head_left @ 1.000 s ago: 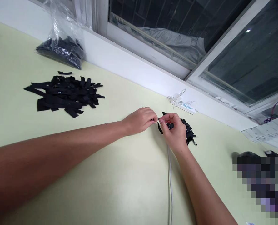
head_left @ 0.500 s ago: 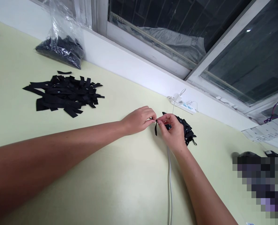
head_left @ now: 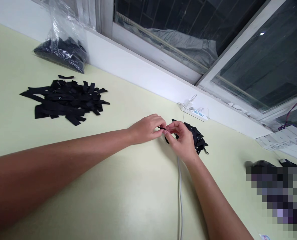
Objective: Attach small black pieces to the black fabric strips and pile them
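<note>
Between my fingertips, above the pale green table, is a narrow black fabric strip. My left hand pinches one end of it. Close against it, my right hand pinches the strip between thumb and fingers, and a loose end hangs below the fingertips. Most of the strip is hidden by the fingers. Just behind the right hand lies a pile of small black pieces, partly covered by that hand. Farther left is a larger pile of flat black strips.
A clear plastic bag of black pieces stands against the wall at the back left. A white power strip sits by the wall. Its grey cable runs under my right hand toward me. White boxes and a blurred-out area are at right.
My right hand has shifted slightly left, closing over the strip's hanging end, so less of it shows. My left hand keeps its pinch. The whole view has shifted a little.
</note>
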`<state>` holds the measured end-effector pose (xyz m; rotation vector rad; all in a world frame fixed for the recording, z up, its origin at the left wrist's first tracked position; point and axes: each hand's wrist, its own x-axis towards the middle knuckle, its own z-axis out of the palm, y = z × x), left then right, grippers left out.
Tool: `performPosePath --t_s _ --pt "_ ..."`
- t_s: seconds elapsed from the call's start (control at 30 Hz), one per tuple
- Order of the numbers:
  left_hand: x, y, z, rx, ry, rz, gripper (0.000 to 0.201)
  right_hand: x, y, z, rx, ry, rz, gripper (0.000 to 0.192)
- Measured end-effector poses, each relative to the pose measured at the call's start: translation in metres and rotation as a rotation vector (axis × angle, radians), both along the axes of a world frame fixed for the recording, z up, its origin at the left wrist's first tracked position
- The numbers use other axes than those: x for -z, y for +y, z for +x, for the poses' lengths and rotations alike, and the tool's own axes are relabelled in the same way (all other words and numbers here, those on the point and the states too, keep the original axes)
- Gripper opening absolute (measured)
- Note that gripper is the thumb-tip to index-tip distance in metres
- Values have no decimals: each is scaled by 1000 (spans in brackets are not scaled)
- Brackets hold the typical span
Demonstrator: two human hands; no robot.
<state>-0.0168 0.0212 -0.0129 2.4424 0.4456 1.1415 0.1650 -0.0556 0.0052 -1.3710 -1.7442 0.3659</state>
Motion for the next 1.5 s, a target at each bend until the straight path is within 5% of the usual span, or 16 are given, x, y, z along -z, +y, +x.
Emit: performPosePath --t_s 0.33,1.3,1.5 --pt "0 0 1 -12 8 -75 3 4 4 3 -26 154 -99 23" --pt "-2 0 1 -7 19 -151 5 11 7 10 -21 135 -169 25" --pt "3 0 2 -4 -1 -231 29 5 11 17 48 251 -163 27"
